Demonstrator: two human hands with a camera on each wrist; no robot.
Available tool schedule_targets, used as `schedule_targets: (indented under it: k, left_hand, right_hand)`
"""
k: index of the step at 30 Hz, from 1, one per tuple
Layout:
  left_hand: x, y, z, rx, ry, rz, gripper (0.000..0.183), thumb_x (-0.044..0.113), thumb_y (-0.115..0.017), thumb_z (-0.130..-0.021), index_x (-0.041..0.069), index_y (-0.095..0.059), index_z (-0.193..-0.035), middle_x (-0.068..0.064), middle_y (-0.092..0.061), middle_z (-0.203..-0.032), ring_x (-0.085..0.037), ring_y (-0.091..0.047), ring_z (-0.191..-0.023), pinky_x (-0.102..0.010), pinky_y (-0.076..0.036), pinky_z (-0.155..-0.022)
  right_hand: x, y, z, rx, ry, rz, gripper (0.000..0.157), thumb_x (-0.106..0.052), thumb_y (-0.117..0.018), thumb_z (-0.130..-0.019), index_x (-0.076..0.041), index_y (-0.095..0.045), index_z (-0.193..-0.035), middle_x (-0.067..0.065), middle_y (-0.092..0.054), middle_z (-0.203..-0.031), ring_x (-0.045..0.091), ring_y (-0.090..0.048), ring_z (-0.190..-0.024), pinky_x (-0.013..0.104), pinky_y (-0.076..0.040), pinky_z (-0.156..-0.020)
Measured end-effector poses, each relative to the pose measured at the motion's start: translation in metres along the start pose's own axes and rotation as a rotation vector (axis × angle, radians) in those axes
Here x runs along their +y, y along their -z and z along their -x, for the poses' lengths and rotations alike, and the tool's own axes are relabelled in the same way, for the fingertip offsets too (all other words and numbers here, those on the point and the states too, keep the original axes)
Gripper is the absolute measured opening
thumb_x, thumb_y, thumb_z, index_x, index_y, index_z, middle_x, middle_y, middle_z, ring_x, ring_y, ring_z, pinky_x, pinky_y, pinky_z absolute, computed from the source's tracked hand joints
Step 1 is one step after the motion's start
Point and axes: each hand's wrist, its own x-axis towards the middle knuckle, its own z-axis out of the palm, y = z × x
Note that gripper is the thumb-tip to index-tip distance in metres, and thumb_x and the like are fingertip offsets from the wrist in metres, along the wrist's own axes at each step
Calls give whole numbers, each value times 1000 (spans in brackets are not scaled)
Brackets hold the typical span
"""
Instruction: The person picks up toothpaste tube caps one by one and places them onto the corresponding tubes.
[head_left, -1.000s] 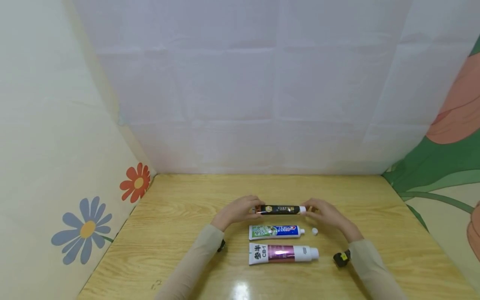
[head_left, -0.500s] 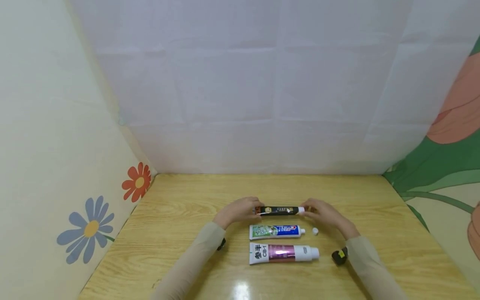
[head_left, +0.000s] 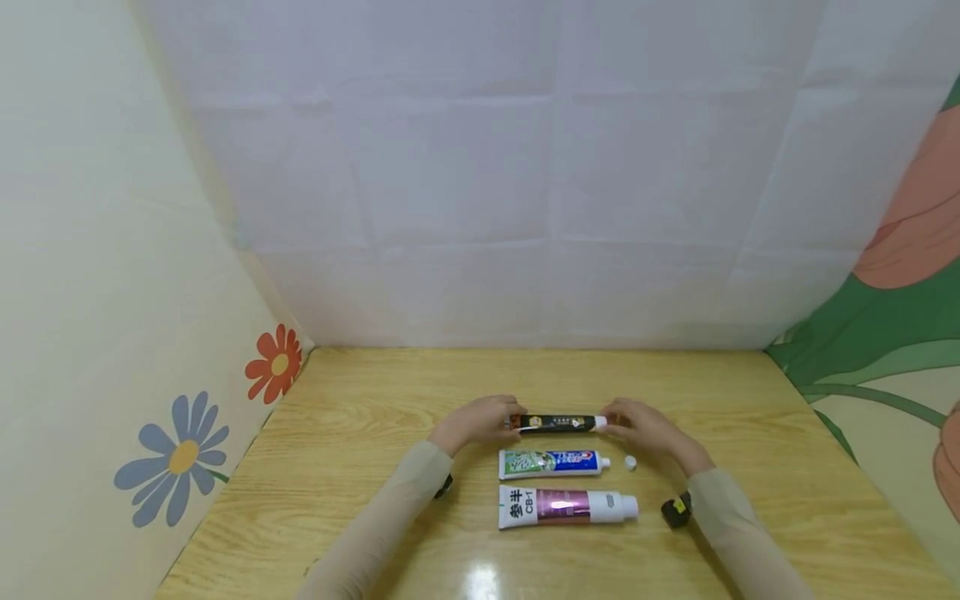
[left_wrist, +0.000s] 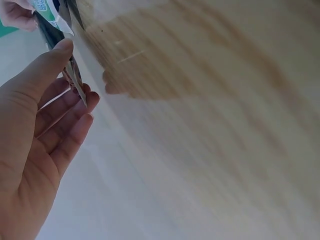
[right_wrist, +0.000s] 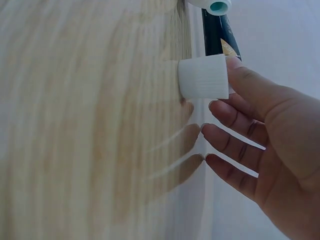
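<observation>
At lower centre, the left grip [head_left: 483, 420] pinches a black tube [head_left: 557, 423] at its flat end, the right grip [head_left: 641, 423] at its white end, over the desk [head_left: 375, 392].

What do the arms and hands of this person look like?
The left hand and the right hand are ungloved. The left sleeve and right sleeve are long and pale beige. A black device with a yellow mark sits at the right wrist; a dark device shows at the left.
</observation>
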Motion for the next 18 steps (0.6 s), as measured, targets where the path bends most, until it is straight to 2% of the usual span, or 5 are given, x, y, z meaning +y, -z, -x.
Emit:
schedule_targets:
  k: [9,18]
  left_hand:
    - [-2,-2,-2,-22,-4,-22,48,37,-65,-84,9,-58,-123,1,-61,-104,-6,-57,-87,-18,-49,-82]
    - [-8,-5,0,-21,-8,-11,47,36,-65,-85,9,-58,-123,-1,-62,-110,-9,-58,-95,-22,-48,-88]
  right_hand:
    - [-2,0,-2,-20,1,20,32,-36,-61,-87,-11,-62,-107,-7,-58,-87,8,-53,-80,26,-48,-71]
    - [-5,-2,-6,-39,-37,17,31,-38,-62,-87,-14,-62,-107,-7,-58,-87,8,-54,-81,28,-48,-73]
